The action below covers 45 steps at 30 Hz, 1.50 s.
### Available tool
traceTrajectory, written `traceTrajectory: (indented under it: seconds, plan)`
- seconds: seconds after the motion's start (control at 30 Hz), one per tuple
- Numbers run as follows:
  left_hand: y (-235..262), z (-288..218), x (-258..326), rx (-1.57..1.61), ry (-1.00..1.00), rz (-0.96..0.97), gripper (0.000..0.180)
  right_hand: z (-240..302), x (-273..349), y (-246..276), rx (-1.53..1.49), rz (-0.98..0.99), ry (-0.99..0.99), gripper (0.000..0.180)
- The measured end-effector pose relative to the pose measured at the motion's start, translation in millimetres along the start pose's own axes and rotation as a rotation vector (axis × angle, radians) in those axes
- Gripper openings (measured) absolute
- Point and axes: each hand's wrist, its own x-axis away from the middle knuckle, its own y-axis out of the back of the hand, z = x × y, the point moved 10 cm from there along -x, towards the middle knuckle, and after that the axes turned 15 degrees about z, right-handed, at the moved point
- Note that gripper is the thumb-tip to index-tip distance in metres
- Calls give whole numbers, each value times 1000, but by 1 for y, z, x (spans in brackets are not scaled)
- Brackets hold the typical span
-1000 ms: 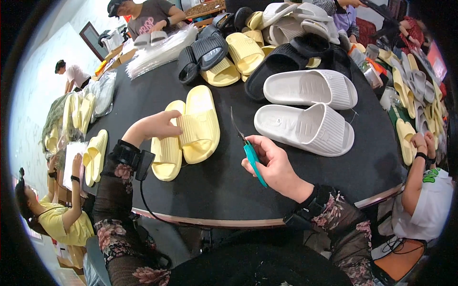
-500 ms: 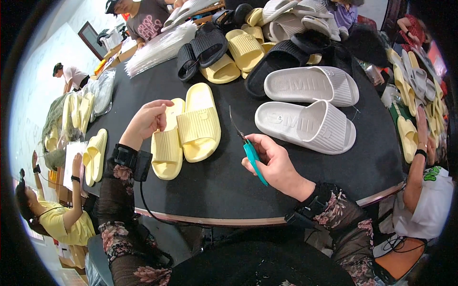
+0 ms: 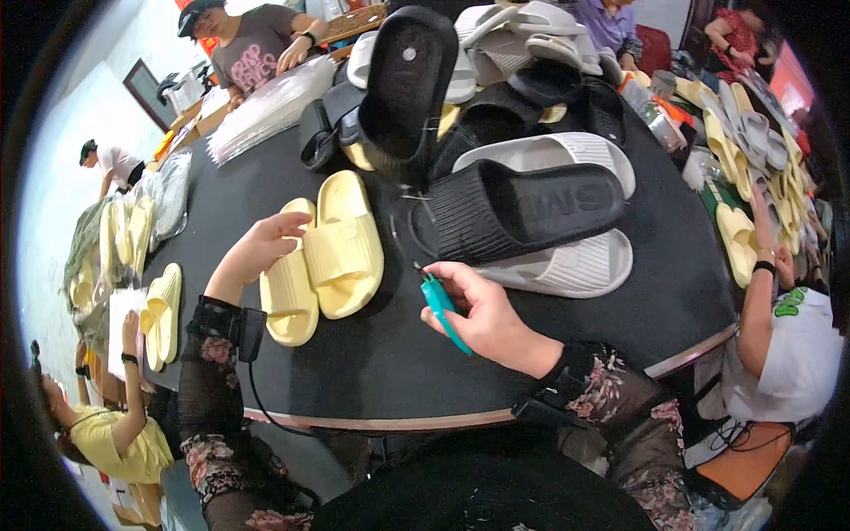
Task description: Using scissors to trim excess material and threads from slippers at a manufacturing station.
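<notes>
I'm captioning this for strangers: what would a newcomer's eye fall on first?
Probably a black slide covering part of the light grey pair, right of centre, and another black slide seen end-up before the slide heap at the top. Next, perhaps, the teal-handled snips in the right hand, near the middle, and the pale yellow pair by the left hand.

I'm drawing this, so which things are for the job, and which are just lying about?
For the job, it seems:
teal tool, in the right grip
yellow slippers, by the left grip
maybe black slipper, over the pale pair

Seemingly just lying about:
clear bags
pale slippers in the back heap
</notes>
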Motion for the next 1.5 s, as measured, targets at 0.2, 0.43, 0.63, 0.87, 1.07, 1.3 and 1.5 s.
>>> traceTrajectory:
  seconds: [0.2, 0.43, 0.63, 0.87, 1.07, 1.3, 1.5]
  plan:
    - [-11, -8, -1, -340, 190, 63, 36, 5, 1, 0, -35, 9, 20, 39]
    - [-20, -12, 3, -317, 224, 85, 33, 0, 2, -3, 2, 57, -52, 42]
    - [-33, -10, 3, -335, 235, 132, 20, 1, 1, -3, 30, 36, -22, 42]
    - [-25, -11, 30, -260, 227, -152, 20, 1, 1, -5, -9, 32, -17, 41]
    - [-33, -28, 56, 541, -133, -344, 24, 7, 3, -5, 4, 43, -28, 42]
    - [-47, -33, 85, 679, -394, -531, 38, 12, 2, -18, 54, 113, -39, 46]
    - [-56, -44, 89, 745, -552, -601, 46, 10, 5, -19, 257, 123, -78, 51]
